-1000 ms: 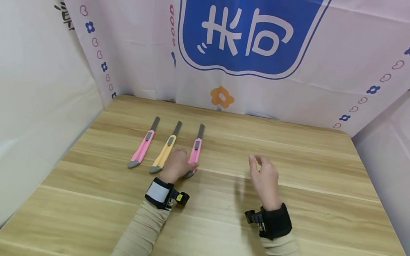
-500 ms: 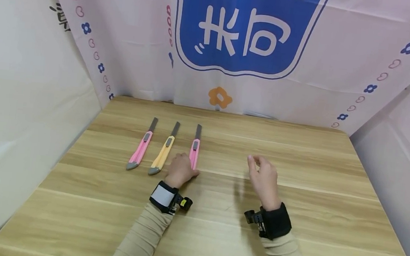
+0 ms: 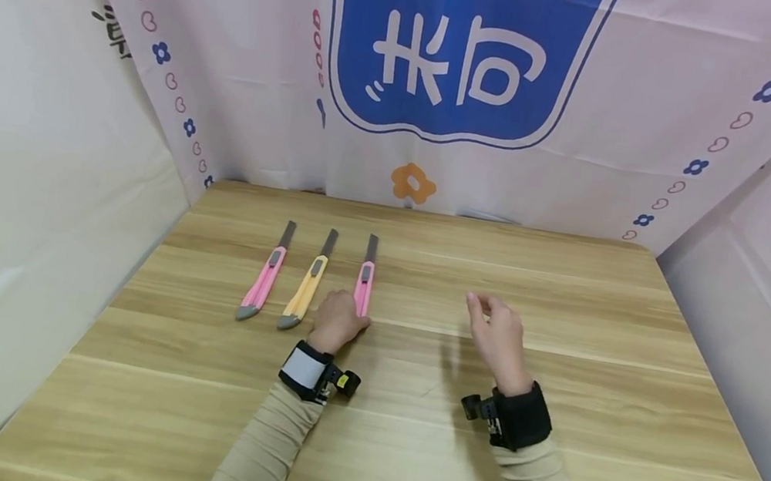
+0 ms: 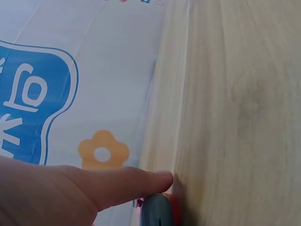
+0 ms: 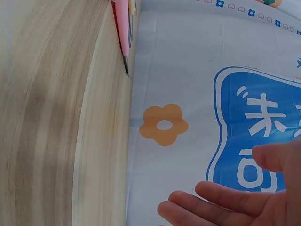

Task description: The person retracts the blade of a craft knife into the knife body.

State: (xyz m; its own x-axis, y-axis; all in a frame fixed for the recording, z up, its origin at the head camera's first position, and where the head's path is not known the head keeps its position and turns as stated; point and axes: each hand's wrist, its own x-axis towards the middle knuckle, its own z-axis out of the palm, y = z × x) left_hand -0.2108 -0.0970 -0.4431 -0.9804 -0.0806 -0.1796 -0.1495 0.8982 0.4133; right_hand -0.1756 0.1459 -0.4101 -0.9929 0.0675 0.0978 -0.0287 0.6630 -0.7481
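Three utility knives lie side by side on the table, grey blades extended away from the person: a left pink utility knife (image 3: 263,283), a yellow utility knife (image 3: 304,291) and a right pink utility knife (image 3: 363,289). My left hand (image 3: 336,319) grips the lower end of the right pink one, thumb on its right side, fingers hidden on the left. In the left wrist view, the thumb (image 4: 127,183) lies against the knife's grey end cap (image 4: 157,211). My right hand (image 3: 498,336) hovers over the table to the right, fingers relaxed and holding nothing.
The wood-grain table (image 3: 594,315) reaches back to a printed cloth (image 3: 266,105) hanging behind it. More cloth hangs along the left and right sides. Each wrist wears a black strap (image 3: 523,415) with a small camera.
My left hand has shifted slightly right and toward the person, now covering the right pink knife's grey end. That knife has turned a little straighter. The right hand stays put.
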